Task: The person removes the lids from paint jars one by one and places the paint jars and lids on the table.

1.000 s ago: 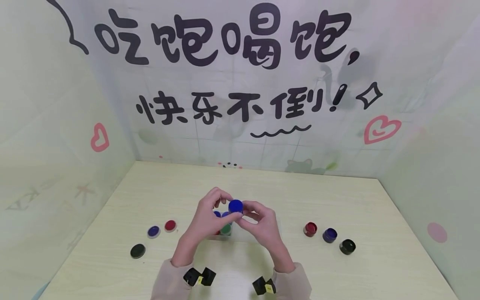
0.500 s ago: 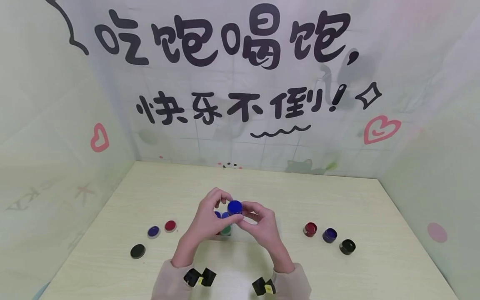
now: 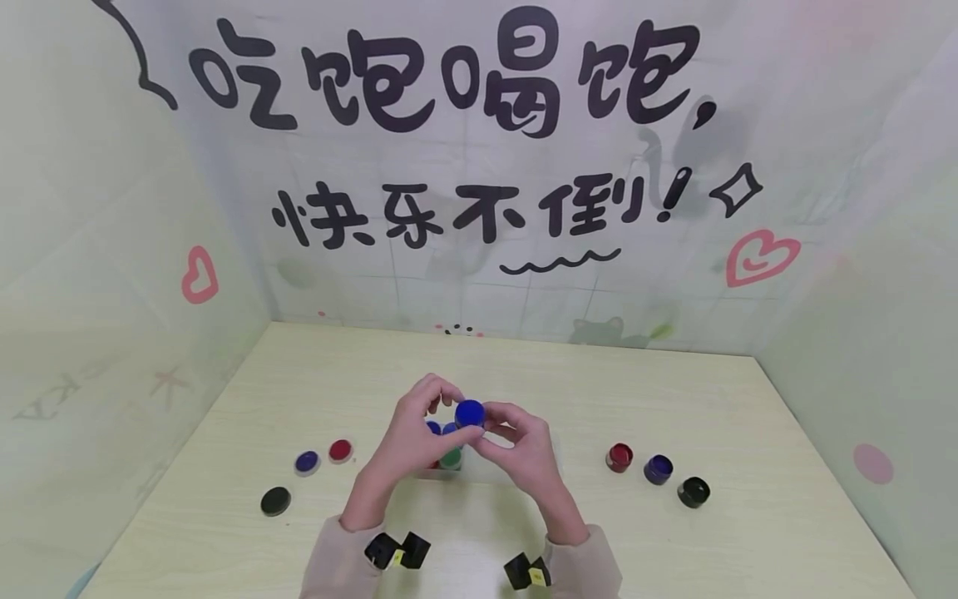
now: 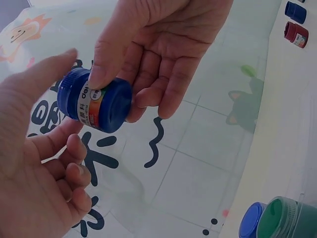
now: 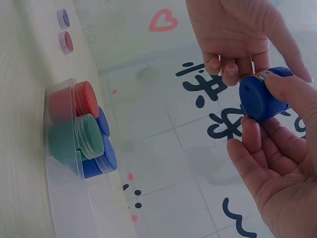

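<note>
A blue paint jar [image 3: 470, 413] with a blue lid is held up between both hands, above the middle of the table. My right hand [image 3: 527, 449] grips the jar body, its thumb across the printed label [image 4: 91, 106] in the left wrist view. At the lid end [image 4: 68, 94], the thumb and index finger of my left hand [image 3: 407, 437] span the lid, while the other fingers curl loosely beneath. The jar lies tilted on its side in the left wrist view, with its lid on.
Below the hands stands a clear plastic box [image 5: 64, 198] with red [image 5: 86, 99], green [image 5: 90, 136] and blue jars [image 5: 106, 153]. Red [image 3: 340, 451], blue [image 3: 307, 462] and black lids [image 3: 275, 501] lie left; open red [image 3: 619, 458], blue [image 3: 659, 470] and black jars [image 3: 693, 492] stand right.
The jar shifts very slightly left and then back between the hands. Both hands keep nearly the same place, and the lids and jars on the table stay put.
</note>
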Demonstrator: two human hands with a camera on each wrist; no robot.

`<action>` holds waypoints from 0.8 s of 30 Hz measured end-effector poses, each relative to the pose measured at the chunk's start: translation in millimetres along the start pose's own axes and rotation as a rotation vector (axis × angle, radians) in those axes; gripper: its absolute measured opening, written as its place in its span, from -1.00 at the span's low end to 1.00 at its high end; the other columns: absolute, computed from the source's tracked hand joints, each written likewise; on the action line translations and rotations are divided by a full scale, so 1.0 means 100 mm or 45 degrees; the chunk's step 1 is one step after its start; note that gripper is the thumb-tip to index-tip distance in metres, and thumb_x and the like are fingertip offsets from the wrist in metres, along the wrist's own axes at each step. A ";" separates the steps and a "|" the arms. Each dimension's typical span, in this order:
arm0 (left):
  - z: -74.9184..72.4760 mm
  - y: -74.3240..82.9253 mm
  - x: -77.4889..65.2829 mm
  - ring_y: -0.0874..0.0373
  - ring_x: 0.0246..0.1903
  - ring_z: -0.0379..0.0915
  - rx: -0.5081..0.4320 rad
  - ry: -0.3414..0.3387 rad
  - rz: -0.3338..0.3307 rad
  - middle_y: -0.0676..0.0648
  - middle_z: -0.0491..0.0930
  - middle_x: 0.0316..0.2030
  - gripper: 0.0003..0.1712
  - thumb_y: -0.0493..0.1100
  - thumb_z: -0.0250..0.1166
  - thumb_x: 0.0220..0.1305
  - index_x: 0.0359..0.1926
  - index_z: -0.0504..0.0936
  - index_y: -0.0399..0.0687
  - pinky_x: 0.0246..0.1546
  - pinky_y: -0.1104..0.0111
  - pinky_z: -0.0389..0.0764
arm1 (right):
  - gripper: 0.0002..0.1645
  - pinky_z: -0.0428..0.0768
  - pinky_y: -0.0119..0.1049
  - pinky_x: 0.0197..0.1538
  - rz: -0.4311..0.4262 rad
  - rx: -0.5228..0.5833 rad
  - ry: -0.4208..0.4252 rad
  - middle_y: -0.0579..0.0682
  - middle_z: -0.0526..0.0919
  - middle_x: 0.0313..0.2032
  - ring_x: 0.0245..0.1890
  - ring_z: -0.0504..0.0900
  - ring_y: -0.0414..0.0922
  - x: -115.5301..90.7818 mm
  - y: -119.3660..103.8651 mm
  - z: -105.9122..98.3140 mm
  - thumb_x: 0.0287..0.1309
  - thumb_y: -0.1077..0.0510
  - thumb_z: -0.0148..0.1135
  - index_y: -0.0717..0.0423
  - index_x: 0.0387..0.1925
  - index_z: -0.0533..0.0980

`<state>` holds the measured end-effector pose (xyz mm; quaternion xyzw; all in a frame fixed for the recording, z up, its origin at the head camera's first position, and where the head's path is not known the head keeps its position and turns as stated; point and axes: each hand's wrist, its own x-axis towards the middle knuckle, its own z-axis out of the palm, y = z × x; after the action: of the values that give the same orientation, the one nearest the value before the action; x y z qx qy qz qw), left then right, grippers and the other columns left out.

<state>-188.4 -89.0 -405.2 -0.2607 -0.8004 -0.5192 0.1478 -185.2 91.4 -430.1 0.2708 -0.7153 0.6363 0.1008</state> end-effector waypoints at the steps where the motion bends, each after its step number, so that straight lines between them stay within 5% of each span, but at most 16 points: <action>1: -0.01 0.00 0.00 0.18 -0.33 0.25 -0.007 -0.008 0.016 0.06 0.42 -0.34 -0.65 -0.24 0.44 0.01 -0.14 0.57 -0.09 -0.32 0.37 0.29 | -0.65 0.58 -0.21 -0.09 0.002 0.000 -0.002 0.23 0.62 -0.20 -0.25 0.56 -0.21 0.00 0.00 0.00 -0.03 0.41 0.34 0.38 -0.12 0.54; 5: -0.04 0.00 0.01 0.16 -0.29 0.29 -0.051 -0.048 0.100 -0.01 0.46 -0.32 -0.63 -0.33 0.38 0.04 -0.06 0.61 -0.18 -0.31 0.37 0.30 | -0.64 0.57 -0.21 -0.08 0.014 0.012 -0.006 0.21 0.63 -0.18 -0.24 0.57 -0.17 0.01 -0.02 0.00 -0.03 0.40 0.35 0.36 -0.11 0.54; 13: 0.00 0.01 0.01 0.21 -0.30 0.28 0.054 0.014 0.042 0.08 0.47 -0.33 -0.66 -0.19 0.47 -0.02 -0.20 0.57 -0.06 -0.31 0.38 0.32 | -0.64 0.58 -0.22 -0.10 0.006 0.001 0.004 0.23 0.63 -0.19 -0.25 0.56 -0.22 0.00 0.00 0.01 -0.04 0.42 0.35 0.38 -0.13 0.54; 20: -0.04 -0.02 0.01 0.12 -0.22 0.35 -0.007 -0.050 0.112 0.01 0.51 -0.27 -0.63 -0.31 0.40 0.03 -0.06 0.62 -0.15 -0.27 0.33 0.32 | -0.63 0.57 -0.18 -0.08 0.025 0.018 -0.009 0.22 0.62 -0.17 -0.23 0.58 -0.18 0.01 -0.03 0.01 -0.03 0.40 0.35 0.36 -0.11 0.54; 24: -0.05 0.02 0.02 0.13 -0.22 0.34 0.000 -0.064 0.056 0.05 0.52 -0.27 -0.68 -0.24 0.43 0.02 -0.14 0.65 -0.10 -0.25 0.31 0.32 | -0.63 0.56 -0.19 -0.06 0.046 0.019 -0.005 0.22 0.62 -0.16 -0.22 0.57 -0.19 0.00 -0.03 0.01 -0.02 0.41 0.34 0.37 -0.10 0.54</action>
<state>-188.9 -92.4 -401.3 -0.2914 -0.7979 -0.5091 0.1390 -183.7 90.2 -427.3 0.2598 -0.7154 0.6429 0.0858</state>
